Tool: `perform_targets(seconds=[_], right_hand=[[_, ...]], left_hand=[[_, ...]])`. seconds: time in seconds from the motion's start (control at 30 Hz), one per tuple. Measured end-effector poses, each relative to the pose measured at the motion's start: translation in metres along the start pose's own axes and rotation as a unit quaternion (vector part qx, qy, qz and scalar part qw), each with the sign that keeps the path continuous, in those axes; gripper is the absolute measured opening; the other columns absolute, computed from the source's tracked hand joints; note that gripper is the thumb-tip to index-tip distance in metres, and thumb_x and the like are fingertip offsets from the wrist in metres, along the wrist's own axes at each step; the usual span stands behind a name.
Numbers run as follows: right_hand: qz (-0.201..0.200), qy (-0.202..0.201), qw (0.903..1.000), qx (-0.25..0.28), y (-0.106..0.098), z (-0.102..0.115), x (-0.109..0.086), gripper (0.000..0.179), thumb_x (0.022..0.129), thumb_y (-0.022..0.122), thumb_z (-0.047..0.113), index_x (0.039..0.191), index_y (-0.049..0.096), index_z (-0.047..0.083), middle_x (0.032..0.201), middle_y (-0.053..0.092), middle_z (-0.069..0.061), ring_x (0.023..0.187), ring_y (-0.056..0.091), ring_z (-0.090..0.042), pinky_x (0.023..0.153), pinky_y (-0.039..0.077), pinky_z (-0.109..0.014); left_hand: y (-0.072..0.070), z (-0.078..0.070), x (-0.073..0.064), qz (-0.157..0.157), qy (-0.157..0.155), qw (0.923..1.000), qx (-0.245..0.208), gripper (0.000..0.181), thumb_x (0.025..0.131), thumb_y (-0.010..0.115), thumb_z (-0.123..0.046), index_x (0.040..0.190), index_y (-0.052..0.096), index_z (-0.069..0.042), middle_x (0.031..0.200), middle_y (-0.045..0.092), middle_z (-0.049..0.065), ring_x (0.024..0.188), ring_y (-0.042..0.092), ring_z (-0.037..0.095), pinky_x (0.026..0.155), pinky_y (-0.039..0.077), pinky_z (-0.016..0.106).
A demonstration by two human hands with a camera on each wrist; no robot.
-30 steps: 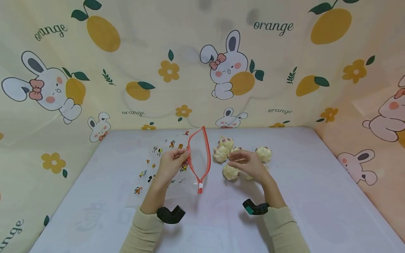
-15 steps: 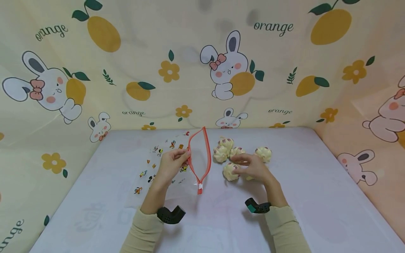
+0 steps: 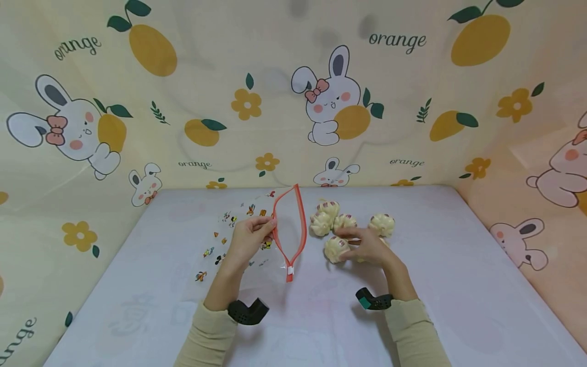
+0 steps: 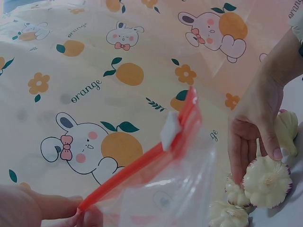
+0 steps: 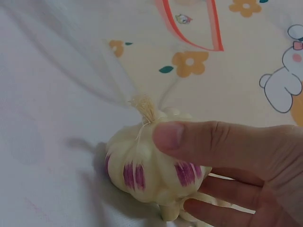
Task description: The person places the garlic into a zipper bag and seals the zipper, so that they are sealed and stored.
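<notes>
My left hand (image 3: 249, 234) pinches the red zip edge of a clear zip bag (image 3: 301, 224). The bag's mouth stands apart in a loop, and a white slider (image 4: 170, 131) sits near its near end. Cartoon figures are printed on the clear part. My right hand (image 3: 369, 247) is at the nearest garlic bulb (image 3: 336, 249). In the right wrist view, the thumb lies on this whitish, purple-streaked garlic bulb (image 5: 142, 161), with fingers round its far side. The bulb appears to rest on the table; its far side is hidden.
Several more garlic bulbs (image 3: 321, 224) lie behind the right hand, one garlic bulb (image 3: 381, 225) apart to the right, another partly hidden under the hand. A white cloth (image 3: 458, 285) covers the table. A printed curtain (image 3: 275, 127) hangs behind and at the sides.
My right hand has come down from above the bulbs onto the nearest garlic bulb, its thumb and fingers now about it. The left hand and bag have stayed nearly still.
</notes>
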State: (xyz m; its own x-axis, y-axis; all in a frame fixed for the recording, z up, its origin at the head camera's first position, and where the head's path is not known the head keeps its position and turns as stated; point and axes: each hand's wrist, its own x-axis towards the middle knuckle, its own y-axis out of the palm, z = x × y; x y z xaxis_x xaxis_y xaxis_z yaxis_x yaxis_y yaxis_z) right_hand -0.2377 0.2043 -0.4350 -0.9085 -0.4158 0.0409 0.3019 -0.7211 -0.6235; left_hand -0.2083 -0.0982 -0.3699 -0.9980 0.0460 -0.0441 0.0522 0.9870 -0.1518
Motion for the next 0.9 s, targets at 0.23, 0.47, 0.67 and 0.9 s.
perform_targets(seconds=[0.23,0.47,0.67,0.9], right_hand=[[0.008,-0.001,1.0,0.001,0.0013,-0.0023,0.0003,0.063,0.072,0.081,0.004,0.129,0.056,-0.006,0.131,0.058,-0.026,0.122,0.055,-0.043,0.101,0.05,-0.05],[0.014,0.007,0.9999,-0.006,0.0017,-0.0041,0.0029,0.063,0.072,0.082,0.004,0.128,0.056,-0.006,0.132,0.057,-0.026,0.124,0.054,-0.044,0.101,0.051,-0.049],[0.008,0.018,0.9996,-0.019,0.0028,-0.0015,0.003,0.063,0.072,0.082,0.005,0.129,0.057,-0.004,0.132,0.058,-0.025,0.123,0.055,-0.042,0.1,0.052,-0.047],[-0.006,0.03,0.9994,-0.016,-0.0007,0.0037,0.0007,0.063,0.074,0.082,0.01,0.131,0.056,-0.002,0.133,0.057,-0.024,0.121,0.056,-0.043,0.099,0.052,-0.047]], left_hand=[[-0.0002,0.0007,0.0013,0.004,-0.005,1.0,0.0,0.028,0.096,0.059,-0.014,0.115,0.064,0.006,0.079,0.068,-0.006,0.067,0.059,0.003,0.064,0.054,0.013],[-0.0001,-0.0002,0.0006,0.007,-0.004,1.0,-0.002,0.028,0.096,0.059,-0.015,0.114,0.065,0.006,0.077,0.067,-0.007,0.067,0.059,0.003,0.064,0.053,0.013],[-0.0002,-0.001,-0.0003,0.005,-0.007,0.9999,-0.006,0.03,0.095,0.06,-0.015,0.115,0.064,0.007,0.076,0.066,-0.008,0.067,0.059,0.003,0.063,0.053,0.013],[0.0003,-0.0003,0.0002,-0.001,-0.006,0.9999,-0.009,0.028,0.095,0.06,-0.015,0.112,0.065,0.006,0.075,0.067,-0.007,0.066,0.059,0.003,0.062,0.053,0.013]])
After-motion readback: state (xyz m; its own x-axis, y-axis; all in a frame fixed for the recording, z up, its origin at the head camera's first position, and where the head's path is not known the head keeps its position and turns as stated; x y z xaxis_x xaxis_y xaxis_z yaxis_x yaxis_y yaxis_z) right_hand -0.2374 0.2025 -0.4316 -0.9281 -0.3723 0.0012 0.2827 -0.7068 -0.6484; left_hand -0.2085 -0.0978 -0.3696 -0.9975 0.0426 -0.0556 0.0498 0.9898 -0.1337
